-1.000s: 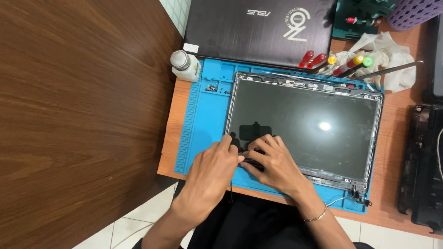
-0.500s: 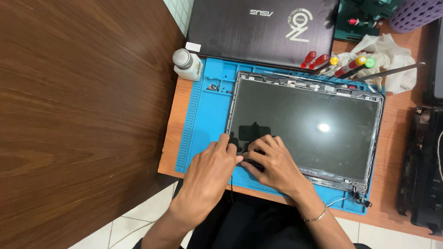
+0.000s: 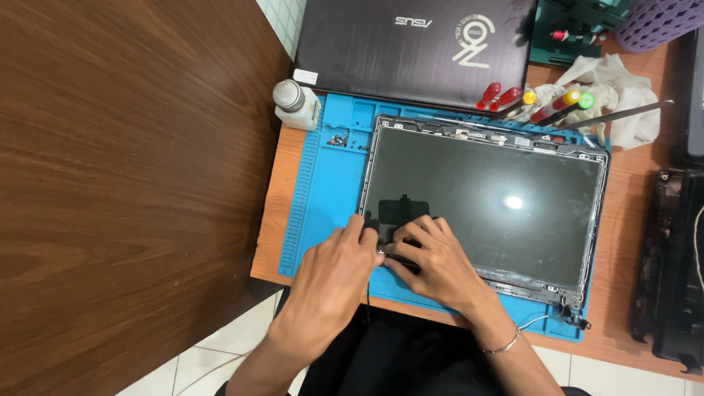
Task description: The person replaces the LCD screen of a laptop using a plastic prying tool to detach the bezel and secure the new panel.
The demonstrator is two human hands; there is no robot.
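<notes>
Dark glossy laptop screen panel (image 3: 484,202), bared in its thin grey frame, lies flat on a blue silicone repair mat (image 3: 323,191) with its long axis running from 9 o'clock to 3 o'clock across the orange-brown workbench (image 3: 623,293). Both hands meet at the panel's near left corner, at about 7 o'clock from its centre. The left hand (image 3: 330,282) presses its fingertips against the frame edge, fingers drawn together; the right hand (image 3: 433,268) lies just beside it, fingers curled over a small dark part at the lower rim. Whether either pinches anything cannot be told, since the knuckles cover the contact. The left hand sits nearer the corner, the right nearer the panel's middle. At 12 o'clock a closed dark grey laptop (image 3: 418,48) lies beyond the mat. A small white bottle with a grey cap (image 3: 293,103) stands at 10 o'clock, loose screws (image 3: 339,139) in a mat tray just beside it. Red- and yellow-handled screwdrivers (image 3: 528,99) and a crumpled white cloth (image 3: 612,92) lie at 1 o'clock, well apart from the hands. A black laptop base (image 3: 671,264) rests at 3 o'clock. Nothing stands between the hands and the panel's edge.
</notes>
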